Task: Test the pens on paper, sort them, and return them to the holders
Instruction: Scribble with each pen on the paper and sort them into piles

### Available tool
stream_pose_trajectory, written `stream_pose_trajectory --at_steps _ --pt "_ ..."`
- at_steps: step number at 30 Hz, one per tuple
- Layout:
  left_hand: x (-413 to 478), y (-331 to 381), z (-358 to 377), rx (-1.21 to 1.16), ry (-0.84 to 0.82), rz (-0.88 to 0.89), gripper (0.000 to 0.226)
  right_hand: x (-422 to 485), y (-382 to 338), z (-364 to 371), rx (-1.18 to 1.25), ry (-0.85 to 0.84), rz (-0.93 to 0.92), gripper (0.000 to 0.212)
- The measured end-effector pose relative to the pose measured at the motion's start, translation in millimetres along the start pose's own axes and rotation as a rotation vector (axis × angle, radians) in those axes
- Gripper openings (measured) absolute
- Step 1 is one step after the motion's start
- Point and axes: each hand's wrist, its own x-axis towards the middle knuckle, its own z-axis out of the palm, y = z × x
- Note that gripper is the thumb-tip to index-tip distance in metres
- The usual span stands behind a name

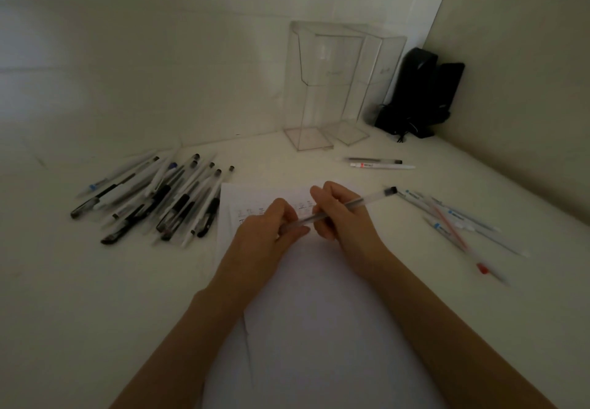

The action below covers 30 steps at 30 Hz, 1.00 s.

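Pen [370, 199] held in the curled fingers of our right hand [343, 217], its near end pinched by our left hand [268, 230], looks due for uncapping, then a test stroke on the paper [319, 297].

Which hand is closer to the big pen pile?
Left. The left hand is just right of the pen pile; the right hand is beyond it, gripping the same pen.

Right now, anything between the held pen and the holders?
Nothing visible: left hand and right hand grip the translucent grey pen over white paper; bare tabletop runs to the two clear acrylic holders.
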Motion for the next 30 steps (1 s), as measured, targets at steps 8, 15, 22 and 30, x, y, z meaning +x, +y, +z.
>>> stream_pose_trajectory --at_steps 8,15,22,30 --pt "-3 -5 0 0.176 0.04 0.272 0.039 4 3 6 -0.004 0.054 -0.047 0.032" --pt "-6 -4 -2 0.088 -0.027 0.191 0.022 -9 -9 8 -0.133 0.057 -0.021 0.036" --pt "-16 79 13 0.185 -0.255 0.365 0.032 -88 -59 -43 -0.074 0.235 -0.026 0.037" --pt "-78 173 128 0.127 -0.551 0.586 0.05 -282 -86 -159 -0.081 0.852 -0.005 0.034"
